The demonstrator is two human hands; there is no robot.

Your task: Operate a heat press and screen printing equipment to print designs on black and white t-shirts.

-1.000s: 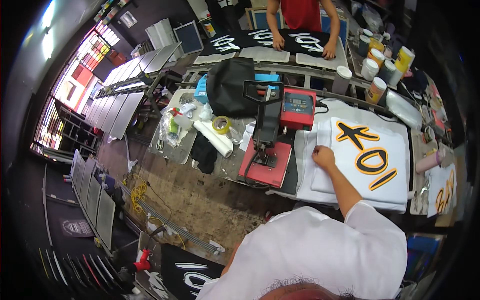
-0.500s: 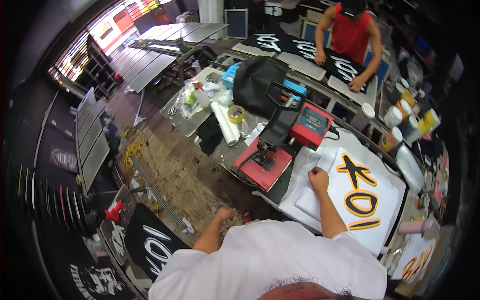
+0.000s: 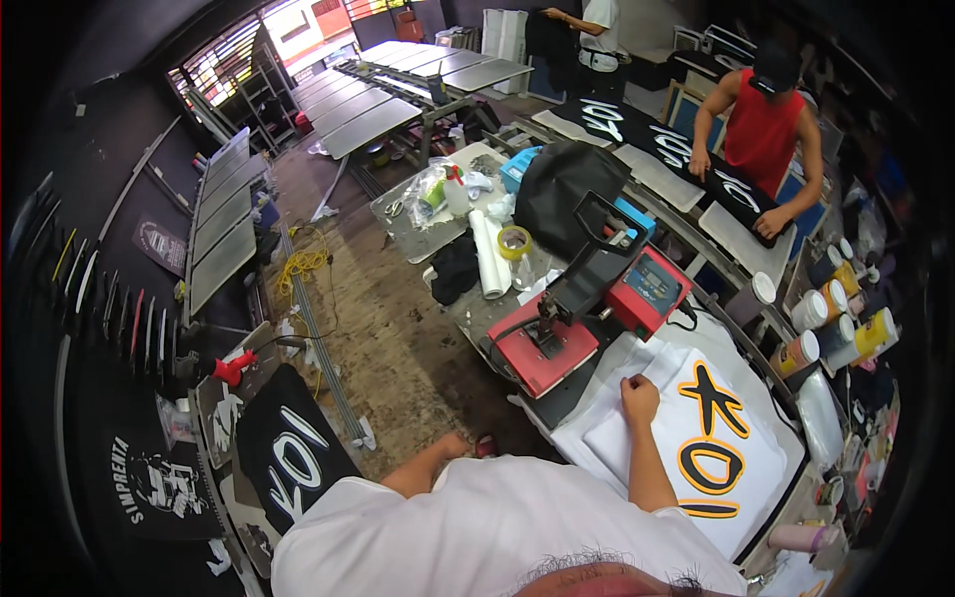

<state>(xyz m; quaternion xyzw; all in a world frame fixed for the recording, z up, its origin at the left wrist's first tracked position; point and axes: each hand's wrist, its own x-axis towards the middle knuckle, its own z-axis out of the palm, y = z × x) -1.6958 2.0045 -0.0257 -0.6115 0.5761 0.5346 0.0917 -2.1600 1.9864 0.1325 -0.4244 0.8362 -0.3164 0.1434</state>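
Over the left part of a stack of white T-shirts [image 3: 607,438], my right hand [image 3: 640,400] is closed with fingers curled; whether cloth is pinched in it is hidden. The top shirt carries a black and orange print [image 3: 711,443] to the right of that hand. Just beyond the stack stands a red heat press [image 3: 542,343] with a black lever handle and a red control box [image 3: 649,291]. My left hand [image 3: 451,446] hangs beside my body above the floor, away from the table. Its fingers are too unclear to read.
A roll of white film [image 3: 490,254], yellow tape [image 3: 513,243] and a black cover [image 3: 572,194] lie past the press. Ink tubs [image 3: 796,353] line the right. A co-worker in red [image 3: 761,134] handles black shirts. A yellow cord [image 3: 301,269] lies on the floor.
The view has shifted, so the scene sits differently and a second person shows at the back. My right hand stays at the white shirts; my left hand has drawn slightly closer to my body.
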